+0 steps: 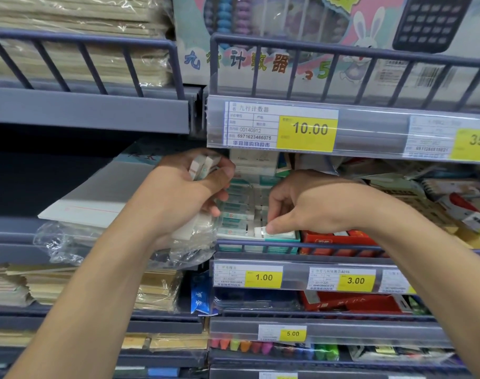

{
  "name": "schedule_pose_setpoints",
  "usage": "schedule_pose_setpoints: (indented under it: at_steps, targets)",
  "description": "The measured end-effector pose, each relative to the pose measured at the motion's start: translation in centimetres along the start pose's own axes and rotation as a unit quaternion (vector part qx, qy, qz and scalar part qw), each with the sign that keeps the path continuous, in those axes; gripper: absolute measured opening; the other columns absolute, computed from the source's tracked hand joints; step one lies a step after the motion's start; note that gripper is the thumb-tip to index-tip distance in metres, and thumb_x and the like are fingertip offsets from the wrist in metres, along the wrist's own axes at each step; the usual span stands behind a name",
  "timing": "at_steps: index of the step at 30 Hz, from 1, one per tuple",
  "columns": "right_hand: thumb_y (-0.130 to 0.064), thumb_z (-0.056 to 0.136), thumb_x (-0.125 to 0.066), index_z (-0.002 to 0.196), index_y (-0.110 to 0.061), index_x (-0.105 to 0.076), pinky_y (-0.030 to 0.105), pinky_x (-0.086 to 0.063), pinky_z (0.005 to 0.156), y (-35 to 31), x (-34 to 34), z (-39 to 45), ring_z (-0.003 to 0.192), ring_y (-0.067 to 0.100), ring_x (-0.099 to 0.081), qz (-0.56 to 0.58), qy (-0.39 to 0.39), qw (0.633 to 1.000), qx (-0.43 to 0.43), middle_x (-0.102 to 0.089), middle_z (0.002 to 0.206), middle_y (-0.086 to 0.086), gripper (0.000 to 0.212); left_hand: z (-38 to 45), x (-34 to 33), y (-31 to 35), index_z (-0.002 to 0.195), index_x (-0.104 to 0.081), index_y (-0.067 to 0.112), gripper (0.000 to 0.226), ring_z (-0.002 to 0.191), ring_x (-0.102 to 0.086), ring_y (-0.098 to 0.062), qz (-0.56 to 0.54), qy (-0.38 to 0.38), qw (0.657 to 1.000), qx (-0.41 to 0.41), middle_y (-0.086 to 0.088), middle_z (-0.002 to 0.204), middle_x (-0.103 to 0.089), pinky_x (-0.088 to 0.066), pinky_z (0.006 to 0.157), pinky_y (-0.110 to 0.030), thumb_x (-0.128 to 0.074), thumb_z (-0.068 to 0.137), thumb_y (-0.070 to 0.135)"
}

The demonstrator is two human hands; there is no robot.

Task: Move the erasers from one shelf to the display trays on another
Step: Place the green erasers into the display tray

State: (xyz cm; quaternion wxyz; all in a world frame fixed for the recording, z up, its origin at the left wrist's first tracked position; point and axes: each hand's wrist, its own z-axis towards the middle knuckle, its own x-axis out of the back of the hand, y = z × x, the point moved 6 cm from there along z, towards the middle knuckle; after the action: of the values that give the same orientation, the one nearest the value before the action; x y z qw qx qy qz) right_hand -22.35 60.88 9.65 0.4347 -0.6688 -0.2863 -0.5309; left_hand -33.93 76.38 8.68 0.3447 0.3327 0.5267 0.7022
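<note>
Hands (pixel 178 192) (pixel 296 206) curled around erasers (pixel 203 165)

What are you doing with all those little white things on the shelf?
A person is stocking erasers. The left hand holds a few erasers and a crinkled plastic wrapper. The right hand presses one eraser into the front of the display tray, next to rows already lying there. Below the tray is a price tag reading 1.00.

This is a stationery shop. Grey metal shelves (pixel 88 110) carry yellow price labels (pixel 305 132) along their front edges, and packed paper stacks (pixel 77 36) at upper left, a boxed counting frame (pixel 260 36) at top centre.
</note>
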Motion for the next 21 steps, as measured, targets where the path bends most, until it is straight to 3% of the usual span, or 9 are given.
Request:
schedule_pose_setpoints:
  at_steps: [2,10,13,17,21]
  targets:
    - [-0.048,0.082,-0.076,0.082,-0.032,-0.071,0.011,-0.044,0.055,-0.3,-0.1,-0.1,0.074,-0.011,-0.057,-0.027,-0.010,1.000,0.004,-0.067,0.077,-0.022,0.017,0.0,0.0,0.1,0.098,-0.076,0.008,0.009,0.058,-0.066,-0.010,0.002,-0.003,1.000,0.000,0.000,0.069,-0.072,-0.055,0.050,-0.022,-0.073,0.093,0.015]
    - [-0.039,0.087,-0.073,0.085,-0.026,-0.076,0.010,-0.043,0.054,-1.4,-0.2,0.0,0.063,-0.013,-0.055,-0.085,-0.056,0.995,0.014,-0.065,0.069,-0.024,0.014,-0.3,-0.3,0.5,0.094,-0.076,0.011,0.003,0.047,-0.061,-0.004,0.019,-0.006,1.000,0.000,0.004,0.065,-0.072,-0.051,0.049,-0.016,-0.073,0.094,0.013]
    - [-0.037,0.087,-0.072,0.080,-0.023,-0.075,0.010,-0.040,0.046,-1.8,-0.1,0.2,0.054,-0.010,-0.053,-0.110,-0.068,0.992,0.012,-0.062,0.058,-0.026,0.015,-0.4,-0.3,0.5,0.094,-0.076,0.012,0.003,0.046,-0.061,-0.005,0.028,-0.009,1.000,0.002,0.004,0.065,-0.072,-0.050,0.049,-0.015,-0.074,0.094,0.013]
    - [-0.030,0.089,-0.068,0.067,-0.022,-0.066,0.009,-0.034,0.037,-2.4,-0.2,0.2,0.040,0.000,-0.046,-0.172,-0.079,0.982,0.017,-0.056,0.052,-0.014,0.023,-0.4,-0.2,0.6,0.093,-0.077,0.014,0.002,0.048,-0.061,-0.008,0.032,-0.015,0.999,0.001,0.003,0.066,-0.072,-0.050,0.050,-0.017,-0.075,0.094,0.014]
    - [-0.025,0.089,-0.065,0.070,-0.022,-0.064,0.018,-0.040,0.044,-2.5,-0.5,0.2,0.045,0.004,-0.047,-0.186,-0.096,0.978,0.008,-0.062,0.058,-0.010,0.019,-0.4,-0.3,0.7,0.095,-0.076,0.012,0.003,0.047,-0.060,-0.009,0.043,-0.022,0.999,0.001,0.005,0.066,-0.072,-0.049,0.049,-0.018,-0.073,0.095,0.011]
